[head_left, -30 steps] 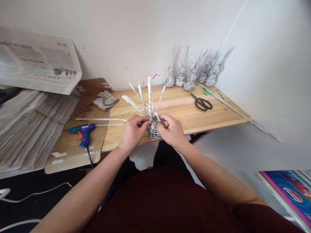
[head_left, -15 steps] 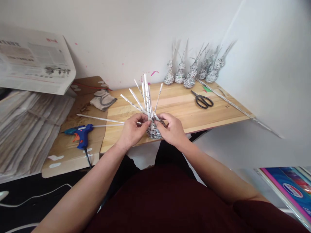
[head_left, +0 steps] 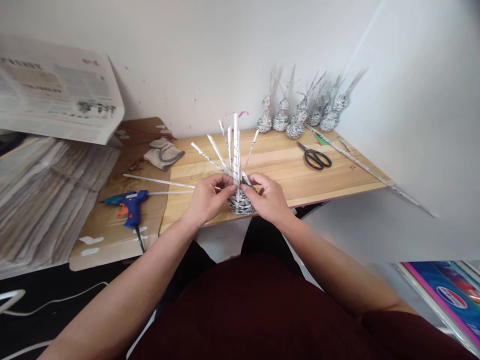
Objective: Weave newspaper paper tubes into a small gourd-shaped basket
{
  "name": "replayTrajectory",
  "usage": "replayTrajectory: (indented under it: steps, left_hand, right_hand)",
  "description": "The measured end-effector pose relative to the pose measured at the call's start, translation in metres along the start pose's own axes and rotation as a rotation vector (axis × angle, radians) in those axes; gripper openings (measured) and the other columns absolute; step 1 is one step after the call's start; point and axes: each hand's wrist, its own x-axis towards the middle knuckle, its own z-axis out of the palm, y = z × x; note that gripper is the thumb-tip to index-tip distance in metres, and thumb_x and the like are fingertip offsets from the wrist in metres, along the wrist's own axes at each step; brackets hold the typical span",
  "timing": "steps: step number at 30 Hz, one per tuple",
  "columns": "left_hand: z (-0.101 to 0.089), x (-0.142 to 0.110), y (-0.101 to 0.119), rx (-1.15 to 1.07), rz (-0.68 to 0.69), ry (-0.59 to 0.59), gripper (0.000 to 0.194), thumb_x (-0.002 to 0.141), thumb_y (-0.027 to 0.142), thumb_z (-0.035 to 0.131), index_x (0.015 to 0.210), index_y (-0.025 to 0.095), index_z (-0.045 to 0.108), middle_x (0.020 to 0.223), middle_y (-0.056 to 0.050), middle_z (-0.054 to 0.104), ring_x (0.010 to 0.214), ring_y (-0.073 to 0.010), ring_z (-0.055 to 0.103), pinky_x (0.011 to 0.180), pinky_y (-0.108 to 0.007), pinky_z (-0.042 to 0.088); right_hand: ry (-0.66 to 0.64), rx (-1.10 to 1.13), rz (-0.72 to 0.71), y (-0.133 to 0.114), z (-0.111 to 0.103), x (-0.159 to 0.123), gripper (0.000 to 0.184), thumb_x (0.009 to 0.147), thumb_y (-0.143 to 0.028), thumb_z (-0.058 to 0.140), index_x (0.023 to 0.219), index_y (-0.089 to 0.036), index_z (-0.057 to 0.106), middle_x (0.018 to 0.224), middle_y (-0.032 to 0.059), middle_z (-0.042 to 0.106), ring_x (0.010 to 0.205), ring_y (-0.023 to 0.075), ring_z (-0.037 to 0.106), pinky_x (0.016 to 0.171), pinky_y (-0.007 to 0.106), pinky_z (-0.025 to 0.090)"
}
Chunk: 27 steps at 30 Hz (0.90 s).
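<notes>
A small round basket (head_left: pixel 242 206) woven from rolled newspaper sits near the front edge of the wooden table. Several rolled paper sticks (head_left: pixel 236 145) rise from it, most upright or leaning left. My left hand (head_left: pixel 210 197) grips the basket's left side, thumb and fingers closed around the base of a paper stick. At the right side, my right hand (head_left: pixel 267 196) pinches the weave near the rim, its thumb close to the left one. The fingers partly hide the upper weave.
Several woven paper gourd shapes (head_left: pixel 298 125) stand by the wall. Black-handled scissors (head_left: pixel 315 158) and a long paper stick (head_left: pixel 360 164) lie at right. On the left are a blue glue gun (head_left: pixel 133 207) on cardboard (head_left: pixel 153 237), a glove (head_left: pixel 163 154) and stacked newspapers (head_left: pixel 56 200).
Another paper stick has come upright beside the tall one at the basket's front. Both hands keep their hold, with small finger shifts. The view has swayed slightly.
</notes>
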Motion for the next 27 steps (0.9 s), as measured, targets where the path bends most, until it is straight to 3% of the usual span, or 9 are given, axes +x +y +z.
replayTrajectory:
  steps: [9,17,27]
  left_hand:
    - [0.007,0.001,-0.019,0.147,0.209,0.234,0.004,0.082,0.019,0.066,0.081,0.018,0.070,0.083,-0.002,0.068,0.079,-0.0156,0.062,0.075,-0.028,0.050]
    - [0.006,0.004,-0.028,0.070,0.290,0.231,0.006,0.084,0.018,0.068,0.085,0.020,0.074,0.085,-0.002,0.070,0.079,-0.0149,0.065,0.075,-0.027,0.053]
    - [-0.003,0.007,-0.024,0.163,0.325,0.180,0.008,0.084,0.017,0.067,0.085,0.020,0.074,0.085,-0.003,0.072,0.082,-0.0163,0.066,0.069,-0.026,0.052]
  right_hand:
    - [-0.068,0.029,-0.010,0.003,0.003,0.010,0.024,0.086,-0.037,0.061,0.098,-0.019,0.071,0.099,0.0064,0.072,0.093,0.0228,0.065,0.072,0.031,0.050]
    - [-0.045,0.034,0.073,-0.006,0.007,0.013,0.017,0.080,-0.036,0.065,0.085,-0.020,0.068,0.089,0.0040,0.072,0.089,0.0224,0.066,0.076,0.033,0.052]
    - [0.023,0.117,0.150,-0.001,0.022,0.014,0.014,0.077,-0.035,0.067,0.080,-0.023,0.061,0.084,-0.0002,0.069,0.088,0.0202,0.065,0.080,0.033,0.050]
